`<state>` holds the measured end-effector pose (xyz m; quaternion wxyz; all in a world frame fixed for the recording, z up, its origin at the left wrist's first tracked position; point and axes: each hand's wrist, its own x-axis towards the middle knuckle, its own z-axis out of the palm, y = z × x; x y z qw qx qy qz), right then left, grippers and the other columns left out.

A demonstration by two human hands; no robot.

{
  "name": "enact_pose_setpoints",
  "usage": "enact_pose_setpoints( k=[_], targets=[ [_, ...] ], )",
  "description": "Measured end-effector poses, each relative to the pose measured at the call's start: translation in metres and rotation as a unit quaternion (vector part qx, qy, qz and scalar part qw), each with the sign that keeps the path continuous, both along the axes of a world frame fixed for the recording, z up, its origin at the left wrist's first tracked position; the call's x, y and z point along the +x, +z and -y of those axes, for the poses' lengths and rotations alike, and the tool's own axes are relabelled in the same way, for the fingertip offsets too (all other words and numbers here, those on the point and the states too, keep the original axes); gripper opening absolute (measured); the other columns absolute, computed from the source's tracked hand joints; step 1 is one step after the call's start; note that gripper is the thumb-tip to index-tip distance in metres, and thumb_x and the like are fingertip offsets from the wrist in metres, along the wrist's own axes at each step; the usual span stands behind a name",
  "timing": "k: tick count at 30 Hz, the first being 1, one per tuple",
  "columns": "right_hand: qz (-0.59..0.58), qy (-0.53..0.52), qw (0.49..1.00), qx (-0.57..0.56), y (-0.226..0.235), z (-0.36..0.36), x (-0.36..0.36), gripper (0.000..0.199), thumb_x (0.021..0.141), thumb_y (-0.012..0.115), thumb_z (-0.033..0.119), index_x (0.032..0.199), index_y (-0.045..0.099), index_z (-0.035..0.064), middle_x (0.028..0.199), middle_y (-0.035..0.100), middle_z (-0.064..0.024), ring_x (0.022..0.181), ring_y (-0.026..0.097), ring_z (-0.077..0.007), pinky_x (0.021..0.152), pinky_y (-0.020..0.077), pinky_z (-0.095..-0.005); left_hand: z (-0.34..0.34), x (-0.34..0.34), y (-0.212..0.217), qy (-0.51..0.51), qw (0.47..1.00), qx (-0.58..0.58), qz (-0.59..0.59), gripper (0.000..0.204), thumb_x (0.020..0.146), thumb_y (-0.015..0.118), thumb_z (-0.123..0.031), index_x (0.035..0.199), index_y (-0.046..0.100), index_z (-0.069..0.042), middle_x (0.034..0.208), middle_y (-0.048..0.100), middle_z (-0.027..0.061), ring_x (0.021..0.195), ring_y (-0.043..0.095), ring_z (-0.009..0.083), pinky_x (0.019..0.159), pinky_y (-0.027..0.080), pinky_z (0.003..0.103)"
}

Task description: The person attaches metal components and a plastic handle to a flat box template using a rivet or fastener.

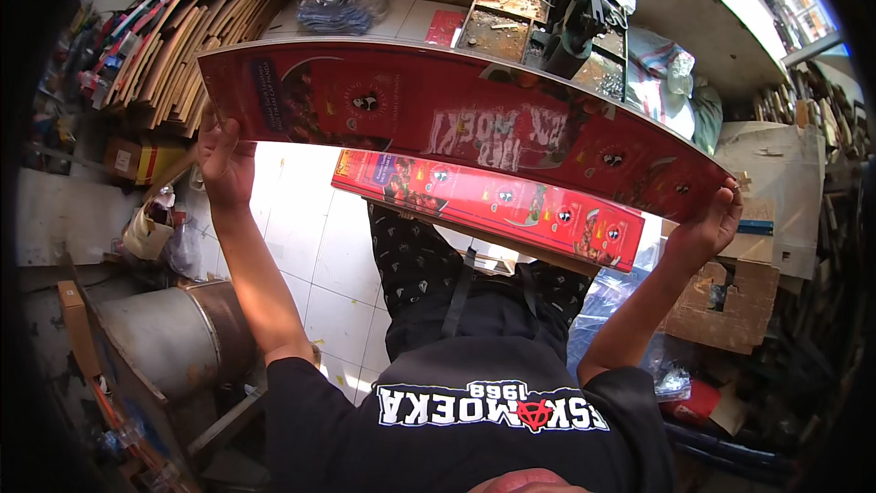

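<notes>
A long, glossy red printed sheet point(411, 110) spans the space in front of me, bowed and reflecting my shirt. My left hand point(225, 160) pinches its left end near the lower corner. At the opposite end, my right hand point(716, 222) grips the lower right corner between thumb and fingers. Below the raised sheet, a second red printed panel point(484, 196) with food pictures lies over my lap area. Whether it is a single sheet or a stack I cannot tell; a brown edge shows beneath it.
Stacked brown boards point(214, 41) lean at the far left. A dark machine point(575, 23) stands beside a compartmented metal tray point(497, 23) at the back. A metal drum point(169, 338) is at the lower left. Cardboard point(725, 306) and clear plastic point(607, 310) lie at the right.
</notes>
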<state>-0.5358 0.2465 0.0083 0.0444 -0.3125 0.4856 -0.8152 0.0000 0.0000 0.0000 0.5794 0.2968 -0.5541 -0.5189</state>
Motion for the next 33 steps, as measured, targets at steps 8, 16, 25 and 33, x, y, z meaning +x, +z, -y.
enact_pose_setpoints(
  k=[8, 16, 25, 33],
  targets=[
    [0.040, -0.152, 0.987, -0.027, -0.013, -0.087, -0.064, 0.019, 0.098, 0.057, 0.019, 0.105, 0.062, 0.0025, 0.104, 0.065, -0.0117, 0.091, 0.064, -0.0211, 0.081, 0.0525, -0.0346, -0.035, -0.058, 0.003, -0.073, 0.987, 0.036, 0.137, 0.065, 0.099, 0.049, -0.042, 0.146, 0.031, -0.001, 0.132, 0.052, 0.0172, 0.119, 0.055, 0.0252, 0.101, 0.044, 0.039],
    [0.051, -0.276, 0.959, 0.025, -0.046, -0.125, -0.106, 0.021, 0.096, 0.062, 0.019, 0.106, 0.061, 0.0002, 0.103, 0.065, -0.0124, 0.091, 0.064, -0.0224, 0.081, 0.0540, -0.0358, -0.056, -0.047, -0.112, 0.108, 0.933, 0.171, 0.297, 0.051, 0.101, 0.050, -0.030, 0.141, 0.042, -0.001, 0.137, 0.049, 0.0193, 0.127, 0.047, 0.0245, 0.108, 0.036, 0.038],
    [0.106, -0.286, 0.951, 0.058, -0.111, -0.224, -0.200, 0.028, 0.093, 0.066, 0.022, 0.109, 0.061, -0.0004, 0.110, 0.064, -0.0129, 0.100, 0.063, -0.0241, 0.089, 0.0512, -0.0387, -0.098, -0.061, -0.175, 0.179, 0.925, 0.293, 0.166, 0.058, 0.102, 0.036, -0.046, 0.144, 0.038, -0.005, 0.138, 0.046, 0.0143, 0.125, 0.047, 0.0260, 0.106, 0.034, 0.042],
    [0.171, -0.232, 0.951, 0.113, -0.156, -0.259, -0.229, 0.025, 0.094, 0.064, 0.023, 0.108, 0.063, 0.0021, 0.109, 0.065, -0.0095, 0.099, 0.062, -0.0194, 0.088, 0.0502, -0.0335, -0.018, -0.064, -0.124, 0.160, 0.892, 0.221, 0.361, 0.061, 0.100, 0.041, -0.049, 0.139, 0.047, -0.003, 0.135, 0.052, 0.0154, 0.127, 0.048, 0.0261, 0.109, 0.031, 0.045]
  ],
)
